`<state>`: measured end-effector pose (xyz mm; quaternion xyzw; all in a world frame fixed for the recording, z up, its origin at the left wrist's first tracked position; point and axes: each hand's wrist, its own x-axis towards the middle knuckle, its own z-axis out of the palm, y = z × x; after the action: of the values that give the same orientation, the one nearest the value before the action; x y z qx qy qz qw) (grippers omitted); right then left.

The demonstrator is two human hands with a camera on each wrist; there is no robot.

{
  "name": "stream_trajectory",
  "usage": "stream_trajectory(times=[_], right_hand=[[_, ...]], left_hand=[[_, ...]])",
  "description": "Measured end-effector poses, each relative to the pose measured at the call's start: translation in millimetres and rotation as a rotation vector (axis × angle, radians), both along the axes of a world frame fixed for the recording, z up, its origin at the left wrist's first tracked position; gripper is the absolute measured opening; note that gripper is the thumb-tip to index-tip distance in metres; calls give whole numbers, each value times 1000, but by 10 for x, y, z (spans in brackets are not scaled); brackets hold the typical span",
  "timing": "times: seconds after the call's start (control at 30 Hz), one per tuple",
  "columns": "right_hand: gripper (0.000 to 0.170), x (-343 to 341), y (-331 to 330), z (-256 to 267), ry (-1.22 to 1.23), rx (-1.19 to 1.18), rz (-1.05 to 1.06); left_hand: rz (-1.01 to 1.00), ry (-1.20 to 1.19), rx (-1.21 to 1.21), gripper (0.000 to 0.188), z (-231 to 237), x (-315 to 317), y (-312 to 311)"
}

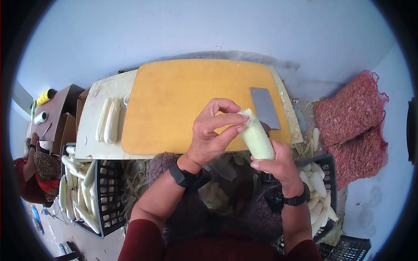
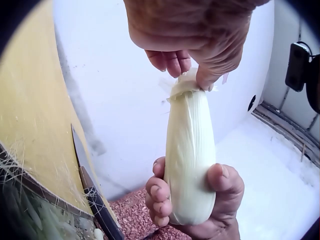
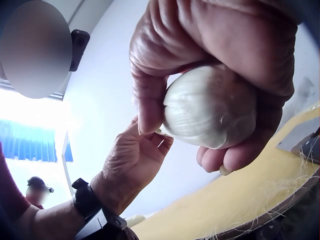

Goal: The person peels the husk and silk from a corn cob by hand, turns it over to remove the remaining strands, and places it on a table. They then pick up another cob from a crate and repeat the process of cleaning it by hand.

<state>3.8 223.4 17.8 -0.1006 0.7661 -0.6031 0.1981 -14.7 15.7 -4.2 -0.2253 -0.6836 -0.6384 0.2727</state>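
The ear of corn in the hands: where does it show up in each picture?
Head: the ear of corn is right of centre, between the left hand and right hand.
Left wrist: just right of centre, standing upright.
Right wrist: right of centre, seen end-on.
Shared landmark: the yellow board, central in the head view, at left in the left wrist's, lower right in the right wrist's.

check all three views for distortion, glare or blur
Head: fisheye distortion, yellow board looks bowed, corners black; left wrist: corn ear fairly clear, white surface lower right washed out; right wrist: glare at bright opening on the left, blurred oval above.
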Motion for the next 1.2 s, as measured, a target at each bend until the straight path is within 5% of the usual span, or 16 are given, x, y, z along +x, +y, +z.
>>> stream_trajectory(times=[0.33, 0.63, 1.03, 1.2], right_hand=[[43, 0, -100, 5, 43, 65, -24], [41, -33, -34, -7, 140, 91, -51], [36, 75, -96, 78, 181, -90, -159], [44, 86, -141, -186, 342, 148, -284]], left_hand=[[25, -22, 15, 5, -99, -101, -41], [-25, -247, 412, 26, -122, -226, -215], [-577, -556, 46, 40, -209, -71, 157], [-846, -693, 206, 51, -195, 92, 361]])
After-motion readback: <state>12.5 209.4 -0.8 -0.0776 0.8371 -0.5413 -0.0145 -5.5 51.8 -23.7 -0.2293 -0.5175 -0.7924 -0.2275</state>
